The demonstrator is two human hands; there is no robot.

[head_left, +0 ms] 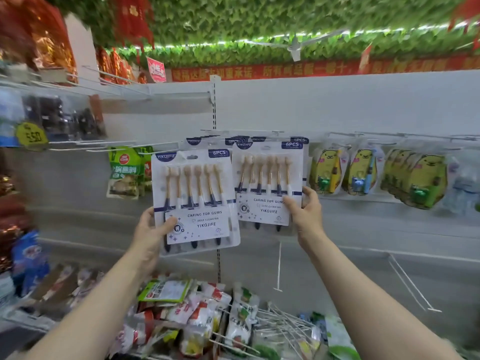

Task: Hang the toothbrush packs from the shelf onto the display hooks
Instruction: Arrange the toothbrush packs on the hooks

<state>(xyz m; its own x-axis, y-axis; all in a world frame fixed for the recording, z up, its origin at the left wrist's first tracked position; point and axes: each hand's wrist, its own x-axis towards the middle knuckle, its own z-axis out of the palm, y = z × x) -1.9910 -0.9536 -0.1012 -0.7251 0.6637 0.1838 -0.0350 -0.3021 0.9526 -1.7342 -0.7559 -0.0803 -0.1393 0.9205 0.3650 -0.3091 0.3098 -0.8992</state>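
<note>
Overhead ivy (259,19), white peg wall (363,105) (shop), left hand (153,229) gripping toothbrush pack (194,193), right hand (306,211) second pack (267,183).

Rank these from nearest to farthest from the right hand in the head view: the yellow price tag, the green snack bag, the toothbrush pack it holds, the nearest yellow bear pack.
1. The toothbrush pack, gripped by the right hand.
2. The yellow bear pack, just up and right.
3. The green snack bag, far left.
4. The yellow price tag, left edge.
</note>
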